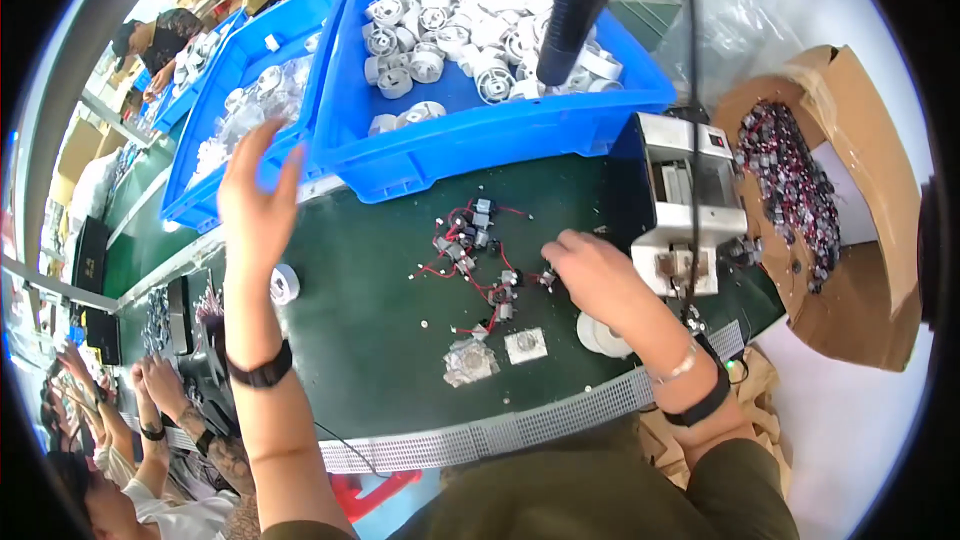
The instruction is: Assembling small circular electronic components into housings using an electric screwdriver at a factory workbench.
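My left hand is raised at the near edge of the left blue bin, fingers spread and nothing in them. A white round plastic part lies on the table by that forearm. My right hand is low over the green table, its fingers closed at a small motor; the fingertips are partly hidden. To its left lies a loose cluster of small motors with red wires. White round discs rest under my right forearm. Two small flat pieces, a greyish one and a white one, lie nearer me.
A large blue bin full of white plastic parts stands at the back. At right are a metal bench machine and a cardboard box holding many wired motors. A dark rod hangs over the bin. Other people work at left.
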`<state>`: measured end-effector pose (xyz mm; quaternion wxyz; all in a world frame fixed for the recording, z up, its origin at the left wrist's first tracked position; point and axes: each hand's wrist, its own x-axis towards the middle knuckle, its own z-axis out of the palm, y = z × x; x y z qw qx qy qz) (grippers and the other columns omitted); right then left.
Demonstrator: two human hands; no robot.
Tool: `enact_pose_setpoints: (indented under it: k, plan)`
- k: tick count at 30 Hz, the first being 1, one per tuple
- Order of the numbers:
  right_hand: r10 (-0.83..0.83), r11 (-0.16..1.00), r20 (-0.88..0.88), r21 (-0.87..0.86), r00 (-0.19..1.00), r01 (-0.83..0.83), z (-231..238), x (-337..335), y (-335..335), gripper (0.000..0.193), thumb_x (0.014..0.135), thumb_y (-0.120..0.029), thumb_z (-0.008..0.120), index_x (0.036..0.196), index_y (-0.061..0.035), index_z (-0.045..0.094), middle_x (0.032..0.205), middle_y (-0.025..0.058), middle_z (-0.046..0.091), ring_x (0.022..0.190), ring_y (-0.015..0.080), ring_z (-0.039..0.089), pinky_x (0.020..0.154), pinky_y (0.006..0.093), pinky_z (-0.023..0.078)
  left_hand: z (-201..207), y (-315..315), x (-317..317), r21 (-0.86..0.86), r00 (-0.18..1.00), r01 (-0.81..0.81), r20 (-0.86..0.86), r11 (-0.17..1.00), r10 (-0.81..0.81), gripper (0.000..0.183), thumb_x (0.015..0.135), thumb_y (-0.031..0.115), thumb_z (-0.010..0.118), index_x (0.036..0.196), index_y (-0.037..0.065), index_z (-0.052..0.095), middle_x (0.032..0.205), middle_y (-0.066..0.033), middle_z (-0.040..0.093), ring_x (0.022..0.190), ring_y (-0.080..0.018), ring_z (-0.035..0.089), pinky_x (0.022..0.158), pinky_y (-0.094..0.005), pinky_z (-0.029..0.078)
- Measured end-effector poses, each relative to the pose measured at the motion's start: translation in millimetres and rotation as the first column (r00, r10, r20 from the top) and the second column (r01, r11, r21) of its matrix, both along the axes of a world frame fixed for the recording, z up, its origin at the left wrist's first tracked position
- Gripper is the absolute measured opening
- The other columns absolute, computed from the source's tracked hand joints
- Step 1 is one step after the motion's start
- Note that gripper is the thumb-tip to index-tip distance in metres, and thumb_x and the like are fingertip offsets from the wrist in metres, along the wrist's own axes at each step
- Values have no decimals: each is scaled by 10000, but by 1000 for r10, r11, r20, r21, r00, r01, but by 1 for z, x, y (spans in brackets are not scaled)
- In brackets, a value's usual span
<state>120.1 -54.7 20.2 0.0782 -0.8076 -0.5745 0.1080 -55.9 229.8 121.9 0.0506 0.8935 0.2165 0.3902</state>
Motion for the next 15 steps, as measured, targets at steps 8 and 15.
enact_pose_setpoints:
  k: [8, 15]
  plan:
    - [91, 727, -322, 669, 942, 158, 36, -17, 3, 264, 778, 18, 622, 1036, -29, 595, 980, 154, 590, 830, 281, 626, 697, 328, 515, -38, 120, 210, 43, 800, 338, -540, 940, -262, 398, 748, 231, 658, 1102, 53, 621, 1038, -188, 637, 967, -346, 610, 847, -418, 482]
    - [269, 748, -955, 124, -127, 652, 43, -22, -34, 250, 870, -51, 606, 1087, 67, 575, 1073, 127, 598, 910, 270, 653, 802, 343, 548, -53, 118, 237, 152, 292, 155, -951, 976, 101, 452, 758, 265, 673, 1095, -14, 560, 1075, -189, 619, 1002, -320, 604, 815, -428, 491]
